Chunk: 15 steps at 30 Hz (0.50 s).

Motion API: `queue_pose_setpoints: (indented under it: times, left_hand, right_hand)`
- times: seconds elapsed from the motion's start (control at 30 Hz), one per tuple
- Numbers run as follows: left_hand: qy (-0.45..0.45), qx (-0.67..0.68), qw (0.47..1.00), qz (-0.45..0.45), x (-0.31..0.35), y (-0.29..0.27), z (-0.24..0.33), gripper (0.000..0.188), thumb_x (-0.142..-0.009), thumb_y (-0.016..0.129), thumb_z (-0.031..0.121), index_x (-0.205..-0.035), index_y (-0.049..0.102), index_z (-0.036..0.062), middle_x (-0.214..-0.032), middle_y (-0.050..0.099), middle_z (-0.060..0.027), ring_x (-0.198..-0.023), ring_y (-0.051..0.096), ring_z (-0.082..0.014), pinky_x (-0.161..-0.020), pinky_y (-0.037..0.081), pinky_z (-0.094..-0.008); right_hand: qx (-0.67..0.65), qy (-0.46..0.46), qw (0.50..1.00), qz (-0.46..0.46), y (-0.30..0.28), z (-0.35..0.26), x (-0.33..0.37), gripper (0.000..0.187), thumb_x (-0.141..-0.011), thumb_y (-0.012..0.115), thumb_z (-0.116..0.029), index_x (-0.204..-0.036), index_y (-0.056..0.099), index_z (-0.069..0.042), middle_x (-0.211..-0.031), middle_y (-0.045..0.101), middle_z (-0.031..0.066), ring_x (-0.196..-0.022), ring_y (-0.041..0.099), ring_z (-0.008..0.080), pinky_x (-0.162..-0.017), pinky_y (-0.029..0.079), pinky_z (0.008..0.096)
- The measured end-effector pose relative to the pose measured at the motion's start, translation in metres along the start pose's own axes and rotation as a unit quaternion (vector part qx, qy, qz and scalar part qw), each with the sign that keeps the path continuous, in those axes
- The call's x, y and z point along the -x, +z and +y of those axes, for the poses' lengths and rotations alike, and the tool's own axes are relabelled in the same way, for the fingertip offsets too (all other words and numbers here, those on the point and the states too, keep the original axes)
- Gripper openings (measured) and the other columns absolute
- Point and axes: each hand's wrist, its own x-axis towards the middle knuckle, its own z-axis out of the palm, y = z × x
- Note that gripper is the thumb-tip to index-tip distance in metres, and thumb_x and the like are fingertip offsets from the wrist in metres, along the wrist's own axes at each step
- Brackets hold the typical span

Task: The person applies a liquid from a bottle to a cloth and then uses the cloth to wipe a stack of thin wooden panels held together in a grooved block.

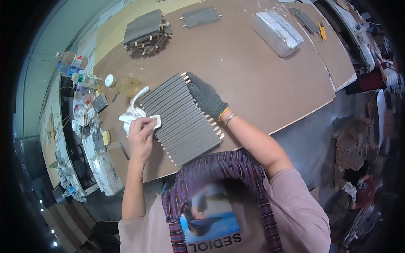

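A row of thin grey slats or boards (pixel 181 120), packed side by side with pale wooden dowel ends sticking out of both edges, lies at the table's near edge against my apron. My right hand (pixel 206 98), in a dark grey knit glove with a yellow cuff, grips the right edge of the row near its far corner; some of its fingers are hidden. My bare left hand (pixel 141 137) pinches a crumpled white cloth (pixel 134 114) over the left edge of the row. One strip of the cloth reaches up past that edge and looks blurred.
Beyond my left hand lies a bottle of yellowish liquid (pixel 126 85); more bottles (pixel 86 80) crowd the left side. Grey panels with dowels (pixel 143 28) are stacked at the far left, beside a single panel (pixel 201 17). A wrapped package (pixel 278 33) and yellow cutter (pixel 322 31) lie far right.
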Motion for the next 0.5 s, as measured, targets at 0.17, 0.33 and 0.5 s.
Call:
queue_pose_setpoints:
  times: [0.17, 0.33, 0.5]
  left_hand:
    - [-0.036, 0.092, 0.99, 0.105, -0.006, -0.027, 0.039, 0.032, -0.079, 0.066, -0.011, -0.109, 0.072, -0.001, -0.104, 0.068, -0.0115, -0.094, 0.064, -0.0262, -0.084, 0.051, -0.0349]
    - [-0.009, 0.133, 0.986, 0.099, -0.02, -0.01, 0.075, 0.034, -0.081, 0.068, -0.006, -0.114, 0.071, 0.0002, -0.112, 0.067, -0.0132, -0.1, 0.064, -0.0277, -0.088, 0.051, -0.0364]
    - [0.113, -0.039, 0.982, -0.148, -0.009, 0.027, 0.082, 0.057, -0.071, 0.081, 0.017, -0.126, 0.067, 0.0169, -0.139, 0.057, -0.0066, -0.114, 0.055, -0.0301, -0.099, 0.042, -0.0481]
  right_hand:
    - [-0.266, 0.053, 0.962, -0.019, -0.05, -0.016, 0.048, 0.097, -0.089, 0.074, -0.028, -0.16, 0.015, 0.001, -0.164, 0.03, 0.0152, -0.15, 0.032, 0.0251, -0.124, 0.024, 0.037]
    - [0.064, 0.004, 0.986, -0.155, -0.065, -0.022, 0.111, 0.142, -0.057, 0.095, -0.05, -0.161, 0.013, 0.0, -0.167, 0.021, 0.0183, -0.152, 0.028, 0.0305, -0.125, 0.023, 0.041]
    - [0.098, -0.092, 0.982, -0.131, -0.036, -0.002, 0.115, 0.128, -0.065, 0.093, -0.048, -0.159, 0.021, 0.0, -0.164, 0.025, 0.0233, -0.151, 0.028, 0.0351, -0.124, 0.026, 0.0423]
